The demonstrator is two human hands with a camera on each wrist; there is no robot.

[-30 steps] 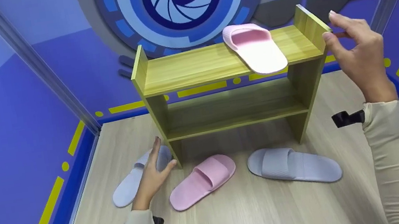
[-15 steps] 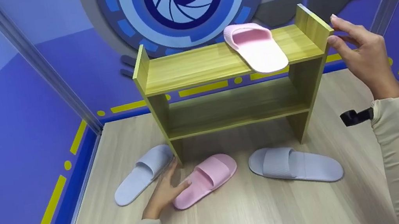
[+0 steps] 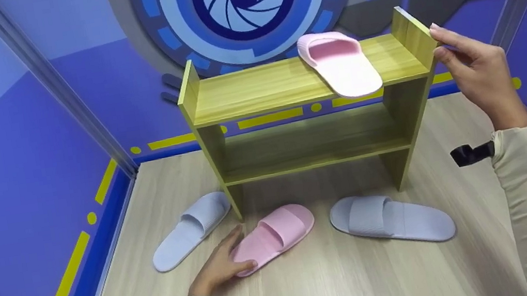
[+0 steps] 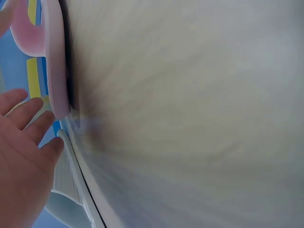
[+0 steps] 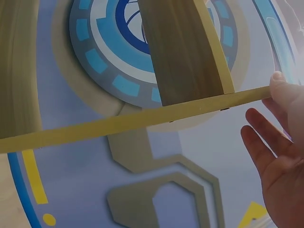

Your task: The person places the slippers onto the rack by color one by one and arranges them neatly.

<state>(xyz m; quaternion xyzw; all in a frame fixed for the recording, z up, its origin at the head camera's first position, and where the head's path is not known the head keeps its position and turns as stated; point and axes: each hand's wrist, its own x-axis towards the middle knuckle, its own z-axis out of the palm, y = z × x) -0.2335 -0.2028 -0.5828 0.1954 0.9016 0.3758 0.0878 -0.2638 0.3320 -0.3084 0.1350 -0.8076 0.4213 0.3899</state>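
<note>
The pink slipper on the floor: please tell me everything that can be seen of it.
The pink slipper on the floor is an open-toe slide with one broad ribbed strap and a smooth footbed; it looks like soft foam or rubber. It lies flat, sole down, on the wooden floor, in front of the green shelf unit, between two grey slippers and apart from both. Its heel points toward the person. The left hand rests against that heel end, fingers straight and thumb at its edge.
</note>
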